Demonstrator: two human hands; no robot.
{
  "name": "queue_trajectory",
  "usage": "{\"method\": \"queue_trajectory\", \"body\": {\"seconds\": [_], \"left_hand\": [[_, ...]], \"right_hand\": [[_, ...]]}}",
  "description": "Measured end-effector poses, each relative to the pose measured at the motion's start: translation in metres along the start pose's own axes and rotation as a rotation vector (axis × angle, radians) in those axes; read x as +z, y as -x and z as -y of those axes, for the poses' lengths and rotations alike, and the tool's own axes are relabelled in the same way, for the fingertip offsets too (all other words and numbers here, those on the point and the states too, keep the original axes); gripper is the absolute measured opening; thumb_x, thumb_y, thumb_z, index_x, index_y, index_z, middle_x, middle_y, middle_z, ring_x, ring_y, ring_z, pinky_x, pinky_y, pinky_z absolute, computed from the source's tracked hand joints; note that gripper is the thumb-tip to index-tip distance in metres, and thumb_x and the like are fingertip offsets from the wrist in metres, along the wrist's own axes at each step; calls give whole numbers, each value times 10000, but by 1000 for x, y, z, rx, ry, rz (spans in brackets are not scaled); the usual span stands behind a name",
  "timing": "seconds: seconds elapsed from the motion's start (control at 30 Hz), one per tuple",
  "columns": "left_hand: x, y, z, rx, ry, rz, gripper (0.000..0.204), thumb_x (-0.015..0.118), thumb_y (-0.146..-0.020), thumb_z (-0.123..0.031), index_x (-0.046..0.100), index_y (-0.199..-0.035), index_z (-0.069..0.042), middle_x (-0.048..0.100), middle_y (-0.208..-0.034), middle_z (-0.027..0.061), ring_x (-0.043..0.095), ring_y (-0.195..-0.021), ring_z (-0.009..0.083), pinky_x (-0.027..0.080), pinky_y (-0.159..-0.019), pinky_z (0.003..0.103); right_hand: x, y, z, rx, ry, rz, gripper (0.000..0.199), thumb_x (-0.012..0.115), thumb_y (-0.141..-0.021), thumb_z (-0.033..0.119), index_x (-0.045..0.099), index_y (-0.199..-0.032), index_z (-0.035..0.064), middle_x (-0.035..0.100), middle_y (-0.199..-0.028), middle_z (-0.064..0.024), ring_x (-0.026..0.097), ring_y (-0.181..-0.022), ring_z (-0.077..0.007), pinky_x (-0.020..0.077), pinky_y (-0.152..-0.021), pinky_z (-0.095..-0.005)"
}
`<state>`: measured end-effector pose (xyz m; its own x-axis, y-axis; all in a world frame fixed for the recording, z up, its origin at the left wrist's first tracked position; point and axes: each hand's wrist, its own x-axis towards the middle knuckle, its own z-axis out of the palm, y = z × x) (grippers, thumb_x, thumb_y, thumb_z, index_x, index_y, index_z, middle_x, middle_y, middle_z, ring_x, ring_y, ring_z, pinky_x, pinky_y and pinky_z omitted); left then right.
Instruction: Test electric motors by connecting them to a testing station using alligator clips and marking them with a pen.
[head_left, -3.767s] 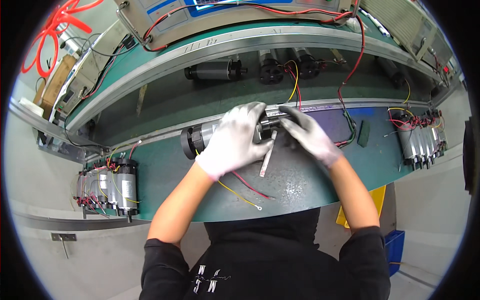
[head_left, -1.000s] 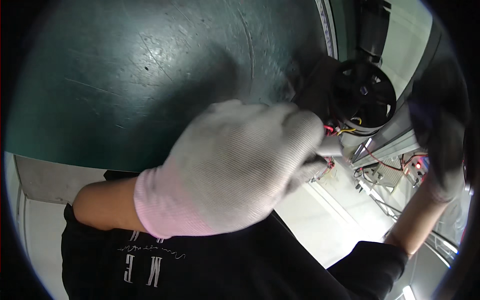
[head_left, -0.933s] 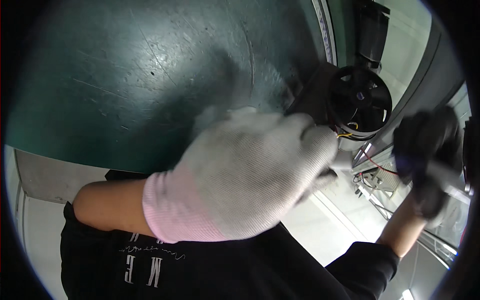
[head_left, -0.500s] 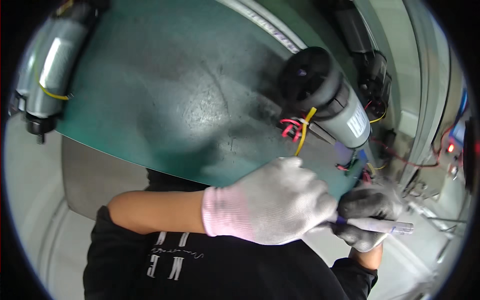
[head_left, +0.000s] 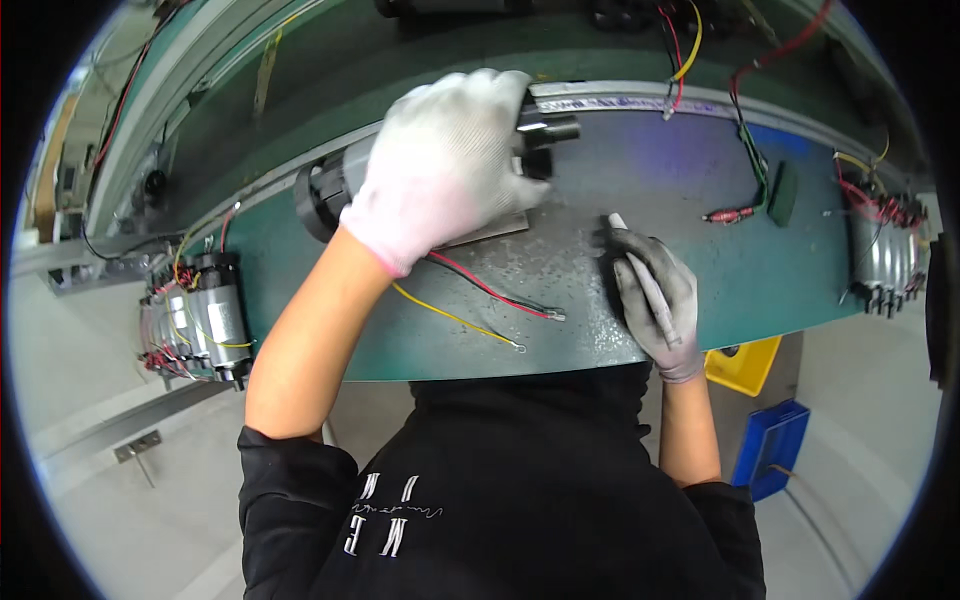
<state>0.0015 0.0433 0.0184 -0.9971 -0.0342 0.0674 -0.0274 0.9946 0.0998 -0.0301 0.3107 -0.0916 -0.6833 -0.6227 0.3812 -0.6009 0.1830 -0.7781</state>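
Under my white-gloved left hand (head_left: 440, 160) lies a cylindrical motor (head_left: 318, 203); the fingers wrap over its body and hide most of it. Its black end shows on the left, and a dark shaft (head_left: 562, 129) sticks out on the right. Red, black and yellow leads (head_left: 490, 290) with metal terminals run from the motor toward the table's front edge. To the right, my right hand (head_left: 665, 295), in a grey-smudged glove, is closed around a whitish marker pen (head_left: 654, 298). The pen's far end points away from me, just above the green tabletop (head_left: 570, 345).
Several motors (head_left: 215, 310) with wires stand at the left edge, and more motors (head_left: 885, 245) at the right. A cable with red clips (head_left: 730, 215) lies at the back right. A metal rail (head_left: 620, 103) borders the far side. Yellow (head_left: 750, 368) and blue bins (head_left: 770, 450) sit below.
My view has swung round. My hands, close together at the marker pen before, are now apart: the left has gone onto the motor, and the right keeps the pen over the table.
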Motion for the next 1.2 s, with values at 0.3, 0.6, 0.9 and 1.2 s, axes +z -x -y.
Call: {"method": "queue_trajectory", "body": {"seconds": [0.3, 0.6, 0.9, 1.2], "left_hand": [[8, 7, -7, 67, -39, -193, 777, 947, -680, -280, 642, -1357, -51, 648, -1299, 170, 679, -1129, 356, 595, -923, 464], [-1, 17, -2, 47, -44, -258, 849, 937, -698, -270, 606, -1454, -69, 678, -1288, 185, 679, -1190, 409, 564, -1005, 481], [11, 66, 107, -194, 1196, -211, 850, 829, -833, -509, 578, -1475, -11, 712, -1246, 230, 739, -1070, 396, 616, -959, 509], [65, 150, 136, -51, 2588, -406, 974, 616, -916, -734, 508, -1527, 17, 648, -1308, 275, 687, -1071, 462, 595, -941, 608]], "right_hand": [[-2, 18, -21, 62, -299, -35, 291, 694, -982, -42, 709, -1273, -54, 769, -1211, -184, 747, -953, -231, 583, -884, -329], [0, 15, -14, 62, -243, -23, 287, 707, -977, -36, 721, -1264, -51, 776, -1197, -186, 755, -973, -242, 582, -898, -332], [2, 23, -11, 120, -144, -79, 260, 696, -1044, 52, 728, -1286, -37, 779, -1234, -147, 728, -1140, -239, 549, -1023, -355], [9, 20, -15, 242, -57, -54, 284, 663, -1071, 68, 707, -1330, -39, 752, -1314, -144, 698, -1200, -225, 530, -1063, -352]]}}
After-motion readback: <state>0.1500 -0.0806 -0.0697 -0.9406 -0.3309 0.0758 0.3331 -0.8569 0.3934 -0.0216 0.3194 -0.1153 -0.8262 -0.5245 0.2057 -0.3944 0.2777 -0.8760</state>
